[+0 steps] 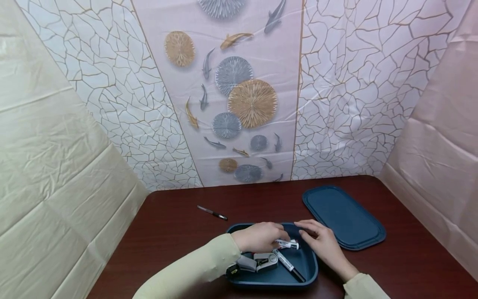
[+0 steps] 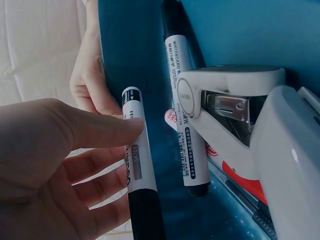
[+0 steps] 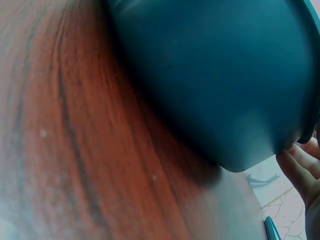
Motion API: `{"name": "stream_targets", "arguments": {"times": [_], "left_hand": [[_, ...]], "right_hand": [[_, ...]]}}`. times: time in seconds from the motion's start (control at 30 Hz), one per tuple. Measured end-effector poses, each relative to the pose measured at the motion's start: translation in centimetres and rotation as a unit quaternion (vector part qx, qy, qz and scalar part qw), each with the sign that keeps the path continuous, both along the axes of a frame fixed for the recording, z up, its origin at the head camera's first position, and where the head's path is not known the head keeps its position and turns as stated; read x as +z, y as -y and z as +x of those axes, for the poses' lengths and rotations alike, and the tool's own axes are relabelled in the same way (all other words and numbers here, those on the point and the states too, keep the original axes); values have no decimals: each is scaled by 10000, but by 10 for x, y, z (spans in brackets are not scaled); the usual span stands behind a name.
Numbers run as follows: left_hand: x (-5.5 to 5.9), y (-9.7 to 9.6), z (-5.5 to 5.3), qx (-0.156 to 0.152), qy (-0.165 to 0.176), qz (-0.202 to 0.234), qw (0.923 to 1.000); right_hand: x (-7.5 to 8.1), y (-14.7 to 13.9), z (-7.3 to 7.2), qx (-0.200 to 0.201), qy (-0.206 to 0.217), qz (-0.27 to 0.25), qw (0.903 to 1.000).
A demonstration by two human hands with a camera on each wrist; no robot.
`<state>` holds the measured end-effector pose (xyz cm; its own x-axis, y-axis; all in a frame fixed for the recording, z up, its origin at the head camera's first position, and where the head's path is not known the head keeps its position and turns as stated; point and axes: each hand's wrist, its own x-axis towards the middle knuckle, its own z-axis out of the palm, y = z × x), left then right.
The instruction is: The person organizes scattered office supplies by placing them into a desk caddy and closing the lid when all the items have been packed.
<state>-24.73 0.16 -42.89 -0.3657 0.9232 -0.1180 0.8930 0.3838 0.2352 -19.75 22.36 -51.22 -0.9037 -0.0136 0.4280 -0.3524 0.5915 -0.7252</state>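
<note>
My left hand (image 1: pixel 263 236) pinches a white whiteboard marker (image 2: pixel 137 145) with a black end between thumb and fingers, over a dark blue box (image 1: pixel 272 284). A second whiteboard marker (image 1: pixel 286 262) lies slanting in the box, beside a white stapler (image 1: pixel 267 261). In the left wrist view, a smooth white object (image 2: pixel 290 145) overlaps the stapler, and something red and white (image 2: pixel 242 175) shows beneath. My right hand (image 1: pixel 328 247) rests at the box's far right corner with fairly straight fingers; in the right wrist view its fingertips (image 3: pixel 285 157) touch the outer wall.
A blue lid (image 1: pixel 343 216) lies flat on the dark red-brown table (image 1: pixel 171 232), right of the box. Behind the box, towards the left, lies a pen (image 1: pixel 212 212). A small black and yellow item (image 1: pixel 232 271) sits at the box's near left. Patterned cloth (image 1: pixel 242 153) hangs behind the table.
</note>
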Motion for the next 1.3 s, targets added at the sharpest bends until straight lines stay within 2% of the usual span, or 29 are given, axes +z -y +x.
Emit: {"name": "stream_targets", "arguments": {"times": [0.27,0.63,0.8,1.0,1.13,1.3], "left_hand": [[-6,-4,-1,-433,204,-439,9979],[-7,-6,-1,-465,282,-549,9970],[-6,-6,-1,-469,323,-529,9970],[-7,-6,-2,-476,308,-506,9971],[-8,-5,-2,-465,296,-502,9972],[-8,-6,-3,-475,274,-524,9971]], "right_hand": [[0,0,-1,29,-58,-66,10000],[1,-2,-1,158,75,5,9998],[6,-14,-1,666,492,46,9966],[19,-32,0,1239,1282,25,9840],[22,-36,0,1415,1308,227,9810],[22,-39,1,1524,1466,215,9771]]}}
